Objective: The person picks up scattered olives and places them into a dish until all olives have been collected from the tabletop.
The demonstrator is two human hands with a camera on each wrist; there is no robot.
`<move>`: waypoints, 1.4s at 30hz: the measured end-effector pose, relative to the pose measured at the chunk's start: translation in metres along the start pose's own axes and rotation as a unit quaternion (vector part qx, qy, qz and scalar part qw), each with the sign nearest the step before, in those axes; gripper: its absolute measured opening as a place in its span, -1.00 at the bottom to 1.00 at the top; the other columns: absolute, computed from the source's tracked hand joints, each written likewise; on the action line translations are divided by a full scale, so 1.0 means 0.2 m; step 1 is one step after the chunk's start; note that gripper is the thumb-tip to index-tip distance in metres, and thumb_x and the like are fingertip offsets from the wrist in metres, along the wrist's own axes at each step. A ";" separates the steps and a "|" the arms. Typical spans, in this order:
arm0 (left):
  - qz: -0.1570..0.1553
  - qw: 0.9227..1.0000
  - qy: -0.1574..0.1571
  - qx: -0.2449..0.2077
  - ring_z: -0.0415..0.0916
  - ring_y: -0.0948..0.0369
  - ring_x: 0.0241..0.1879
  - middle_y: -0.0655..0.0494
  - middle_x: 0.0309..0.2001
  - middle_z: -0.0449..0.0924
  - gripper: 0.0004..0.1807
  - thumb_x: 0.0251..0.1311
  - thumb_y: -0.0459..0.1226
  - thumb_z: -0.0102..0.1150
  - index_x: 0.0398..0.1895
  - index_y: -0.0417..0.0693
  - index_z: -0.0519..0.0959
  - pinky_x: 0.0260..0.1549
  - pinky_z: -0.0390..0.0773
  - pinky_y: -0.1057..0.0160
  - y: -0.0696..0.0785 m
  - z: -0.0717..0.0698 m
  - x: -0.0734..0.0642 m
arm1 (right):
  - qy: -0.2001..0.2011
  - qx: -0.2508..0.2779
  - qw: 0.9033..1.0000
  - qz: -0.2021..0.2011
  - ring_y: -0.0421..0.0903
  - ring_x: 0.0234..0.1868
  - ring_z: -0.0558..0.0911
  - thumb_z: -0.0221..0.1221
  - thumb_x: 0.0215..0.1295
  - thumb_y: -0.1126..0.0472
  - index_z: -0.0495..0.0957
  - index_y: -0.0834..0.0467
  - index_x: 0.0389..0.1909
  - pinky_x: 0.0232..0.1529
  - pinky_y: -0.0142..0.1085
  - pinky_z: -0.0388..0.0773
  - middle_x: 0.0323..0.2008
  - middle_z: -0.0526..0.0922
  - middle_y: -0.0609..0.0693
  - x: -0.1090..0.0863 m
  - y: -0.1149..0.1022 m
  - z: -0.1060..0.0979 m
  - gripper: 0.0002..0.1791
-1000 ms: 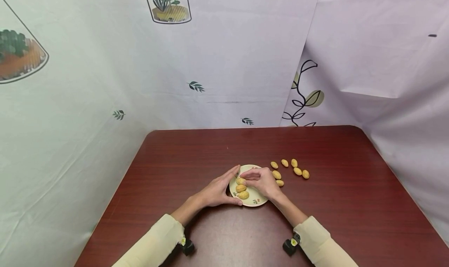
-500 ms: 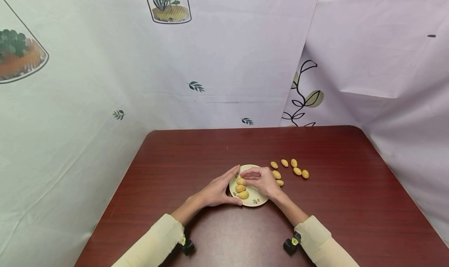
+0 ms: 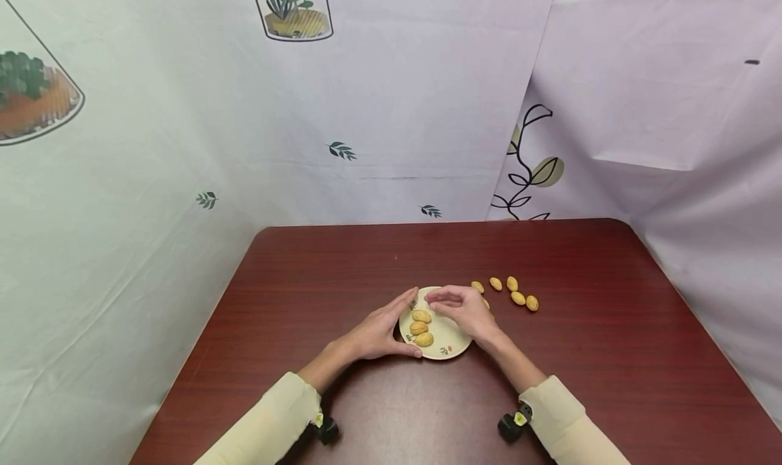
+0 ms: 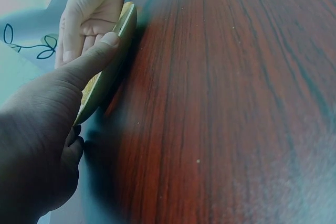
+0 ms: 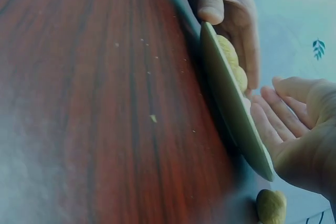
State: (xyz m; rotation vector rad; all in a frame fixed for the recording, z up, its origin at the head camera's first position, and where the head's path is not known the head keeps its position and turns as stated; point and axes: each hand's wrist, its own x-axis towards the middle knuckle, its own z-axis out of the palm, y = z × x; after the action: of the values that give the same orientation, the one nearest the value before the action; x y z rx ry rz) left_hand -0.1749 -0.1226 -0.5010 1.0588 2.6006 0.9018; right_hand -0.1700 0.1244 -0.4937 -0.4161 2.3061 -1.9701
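A small cream plate (image 3: 449, 339) with little printed motifs lies on the table, between my two hands. My left hand (image 3: 380, 330) holds it at the left, thumb at the near rim and fingers along the far side. Three yellow oval pieces, wrinkled and nut-like, sit in a row on its left part; the farthest oval piece (image 3: 421, 316) shows fully. Over the plate's right side hovers my right hand (image 3: 464, 313), fingers loosely bent and holding nothing. In the right wrist view these fingers (image 5: 273, 111) are slightly spread beside the plate's rim.
Several more yellow ovals (image 3: 518, 299) lie scattered on the dark red wooden table (image 3: 342, 261) to the plate's right, some partly hidden by my right hand. A printed white cloth (image 3: 397, 112) hangs behind and at both sides.
My right hand has let go of the farthest oval piece on the plate and drawn back up and to the right. My left hand and the plate stay put.
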 end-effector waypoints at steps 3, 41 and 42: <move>0.000 1.000 0.002 0.000 0.01 0.12 0.65 -0.06 0.72 -0.05 0.35 0.11 0.16 0.60 0.76 -0.09 -0.08 0.52 0.21 -0.06 0.00 0.00 0.00 | 0.003 0.009 1.000 0.005 0.18 0.09 0.76 0.34 0.41 0.42 0.72 0.42 0.04 0.00 -0.35 0.69 0.02 0.77 0.30 0.00 -0.02 -0.02 -0.76; -0.005 1.000 0.002 0.013 0.02 0.13 0.65 -0.01 0.72 -0.04 0.36 0.08 0.18 0.61 0.75 -0.09 -0.06 0.52 0.22 -0.06 0.00 0.00 0.00 | 0.077 -0.020 0.997 -0.006 0.03 0.15 0.74 0.26 0.40 0.56 0.58 0.53 0.22 0.06 -0.52 0.59 0.15 0.66 0.46 -0.16 0.05 -0.42 -0.61; -0.005 1.000 0.002 0.014 0.02 0.13 0.64 0.00 0.72 -0.04 0.36 0.08 0.18 0.61 0.75 -0.09 -0.06 0.52 0.22 -0.06 0.00 0.00 0.00 | 0.077 -0.024 0.997 -0.002 0.03 0.15 0.74 0.26 0.40 0.55 0.59 0.53 0.21 0.06 -0.53 0.58 0.15 0.66 0.46 -0.17 0.06 -0.42 -0.61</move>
State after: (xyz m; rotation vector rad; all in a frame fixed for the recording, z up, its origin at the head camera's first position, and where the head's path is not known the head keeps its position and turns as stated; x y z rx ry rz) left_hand -0.1751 -0.1224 -0.5021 1.0520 2.6279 0.8685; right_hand -0.1598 0.2154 -0.4940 -0.2824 2.4495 -2.0201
